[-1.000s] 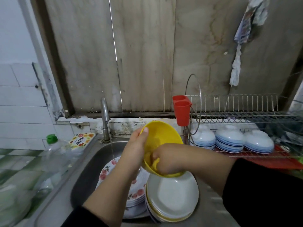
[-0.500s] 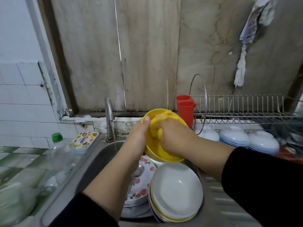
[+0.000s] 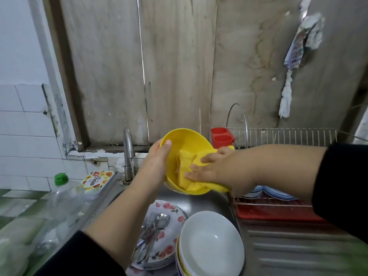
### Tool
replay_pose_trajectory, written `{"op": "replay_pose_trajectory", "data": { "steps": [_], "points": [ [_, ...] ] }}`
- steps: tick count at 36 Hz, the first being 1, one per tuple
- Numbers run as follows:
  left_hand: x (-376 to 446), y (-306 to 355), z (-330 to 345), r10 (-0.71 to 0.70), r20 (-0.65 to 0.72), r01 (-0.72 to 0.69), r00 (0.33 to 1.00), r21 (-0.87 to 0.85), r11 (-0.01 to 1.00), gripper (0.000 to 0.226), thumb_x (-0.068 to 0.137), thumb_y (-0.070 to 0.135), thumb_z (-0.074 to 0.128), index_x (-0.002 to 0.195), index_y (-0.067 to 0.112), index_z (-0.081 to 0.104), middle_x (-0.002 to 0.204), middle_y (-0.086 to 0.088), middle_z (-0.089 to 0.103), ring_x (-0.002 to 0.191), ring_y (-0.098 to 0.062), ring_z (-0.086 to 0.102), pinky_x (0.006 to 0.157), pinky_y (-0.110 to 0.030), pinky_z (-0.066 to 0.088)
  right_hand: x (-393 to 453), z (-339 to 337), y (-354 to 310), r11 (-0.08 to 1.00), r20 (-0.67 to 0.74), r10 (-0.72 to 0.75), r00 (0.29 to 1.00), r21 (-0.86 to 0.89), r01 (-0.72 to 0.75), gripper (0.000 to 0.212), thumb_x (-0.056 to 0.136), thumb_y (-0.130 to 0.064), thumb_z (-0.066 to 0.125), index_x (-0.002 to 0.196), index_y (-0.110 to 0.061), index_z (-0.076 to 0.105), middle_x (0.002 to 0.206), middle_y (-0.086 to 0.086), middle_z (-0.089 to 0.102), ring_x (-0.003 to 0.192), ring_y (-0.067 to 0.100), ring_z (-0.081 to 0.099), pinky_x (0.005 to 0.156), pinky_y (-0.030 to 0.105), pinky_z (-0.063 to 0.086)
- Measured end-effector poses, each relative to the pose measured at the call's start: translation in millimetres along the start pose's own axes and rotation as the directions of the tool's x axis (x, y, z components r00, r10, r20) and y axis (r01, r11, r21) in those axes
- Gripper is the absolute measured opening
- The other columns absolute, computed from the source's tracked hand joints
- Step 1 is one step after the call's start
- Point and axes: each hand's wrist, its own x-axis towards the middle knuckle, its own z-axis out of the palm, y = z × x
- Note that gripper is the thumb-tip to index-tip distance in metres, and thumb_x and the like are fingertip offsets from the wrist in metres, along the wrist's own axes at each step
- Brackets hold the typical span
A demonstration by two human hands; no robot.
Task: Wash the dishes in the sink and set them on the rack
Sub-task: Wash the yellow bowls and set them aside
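Observation:
A yellow bowl [image 3: 186, 143] is held tilted over the sink [image 3: 209, 202], its opening facing me. My left hand [image 3: 158, 158] grips its left rim, thumb over the edge. My right hand [image 3: 211, 170] presses a yellow cloth [image 3: 191, 174] into the bowl with straight fingers; the cloth spills over the right rim. Below in the sink lie a stack of white bowls [image 3: 211, 244] and floral plates [image 3: 169, 222] with spoons [image 3: 157, 226] on top. The wire dish rack [image 3: 286, 136] stands at the right, with blue-and-white bowls [image 3: 266, 193] partly hidden behind my right forearm.
A tap [image 3: 128, 150] stands behind the sink at left. A red cutlery holder [image 3: 222, 135] hangs on the rack's left end. A clear bottle with green cap [image 3: 65, 194] and a printed tub [image 3: 97, 179] sit on the left counter. Rags [image 3: 298, 54] hang on the wall.
The bowl has turned so its inside faces me. My right hand moved with the cloth from the bowl's upper rim down into its inside. The view has shifted left and closer.

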Motion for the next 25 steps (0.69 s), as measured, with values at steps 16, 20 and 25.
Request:
{"op": "replay_pose_trajectory", "data": {
  "steps": [16,20,25],
  "points": [
    [-5,-2,33,0.1,-0.095,-0.118,0.991,-0.21,0.971,0.042,0.087,0.04,0.06,0.126,0.03,0.046,0.126,-0.001,0.055,0.104,-0.018,0.058,0.088,-0.04,0.05,19,25,-44,0.944,-0.605,0.194,0.772,0.329,0.02,0.032,0.057,-0.021,0.087,0.077,-0.011,0.065,0.073,0.005,0.067,0.071,0.025,0.059,0.052,0.026,0.042],
    [1,11,8,-0.065,0.277,0.086,0.959,-0.066,0.994,0.076,0.068,0.045,0.073,0.136,0.032,0.04,0.127,-0.002,0.056,0.105,-0.028,0.062,0.077,-0.041,0.057,0,44,1,0.998,-0.705,-0.049,0.708,-0.06,0.01,0.014,0.068,-0.022,0.076,0.08,-0.018,0.071,0.085,-0.001,0.071,0.066,0.018,0.057,0.051,0.023,0.042],
    [7,18,16,-0.154,0.022,0.156,0.988,-0.117,0.981,0.015,0.088,0.03,0.051,0.098,0.019,0.055,0.099,-0.014,0.061,0.08,-0.03,0.059,0.07,-0.038,0.049,-3,27,-2,0.996,-0.687,-0.033,0.726,-0.082,-0.033,0.013,0.073,-0.02,0.059,0.077,-0.024,0.071,0.078,-0.006,0.07,0.067,0.016,0.058,0.051,0.022,0.039]
  ]
}}
